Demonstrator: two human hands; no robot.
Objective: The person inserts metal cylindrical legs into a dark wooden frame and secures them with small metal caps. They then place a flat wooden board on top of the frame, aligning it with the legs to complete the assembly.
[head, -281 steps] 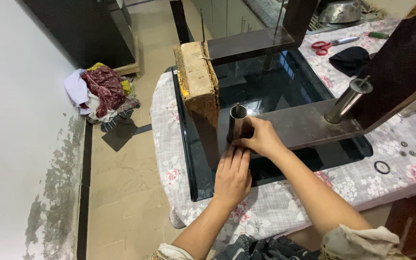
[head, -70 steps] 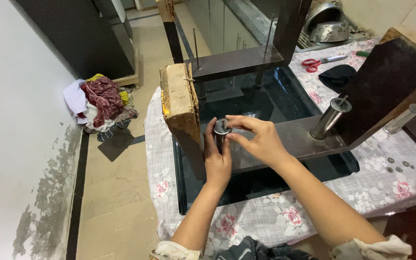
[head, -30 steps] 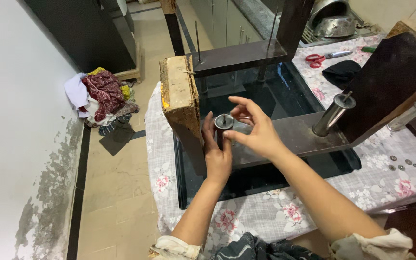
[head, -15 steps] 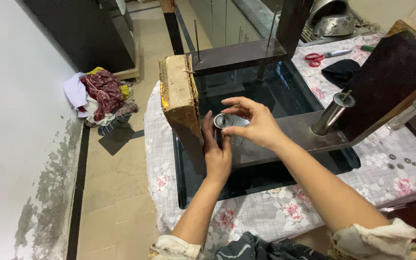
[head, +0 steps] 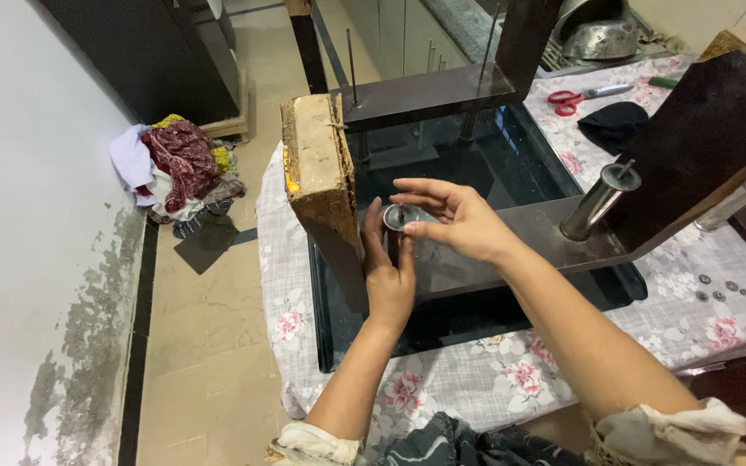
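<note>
A short metal cylinder leg (head: 401, 219) stands on a dark brown board (head: 511, 250) lying over a dark glass panel (head: 477, 173). My left hand (head: 388, 276) wraps around the cylinder's side from below. My right hand (head: 452, 217) hovers at its top, thumb and forefinger pinched at the rim, the other fingers spread. A worn wooden block (head: 321, 185) stands upright just left of the cylinder. Two more metal legs (head: 597, 200) (head: 733, 203) stick up from the boards to the right.
The floral cloth (head: 511, 380) covers the table. Red scissors (head: 576, 97) and a black cloth (head: 612, 125) lie at the back right, small washers (head: 711, 289) at the right. A steel bowl (head: 597, 39) sits behind. A heap of clothes (head: 179, 164) lies on the floor.
My right hand has shifted from gripping the cylinder's side to pinching at its top rim, fingers spreading out. My left hand stays wrapped around it.
</note>
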